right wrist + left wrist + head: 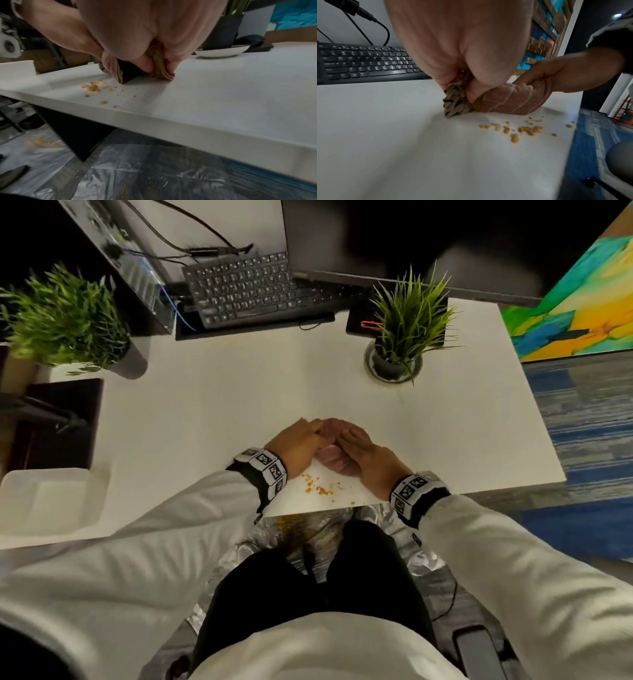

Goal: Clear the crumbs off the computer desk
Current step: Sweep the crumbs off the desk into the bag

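- Gripping a bunched pink cloth [334, 455] together were the left hand [297, 445] and right hand [363, 461], fingers of both curled into its folds, the wad pressed on the white desk [239, 392]; judged so held to make a firm wiping edge
- Crumbs [320, 486], orange-yellow, lay on the desk at 6 o'clock from the cloth, just short of the near edge; judged placed for a pull off that edge
- Plastic sheet [137, 169] lay on the floor under the near edge with crumbs already on it; judged laid as the catcher
- White tray [48, 501], at 9 o'clock from the hands, contents none visible
- Potted plant [407, 320] stood in a saucer [221, 52] at 1 o'clock
- Keyboard [246, 289] sat at 12 o'clock, well apart from the crumbs
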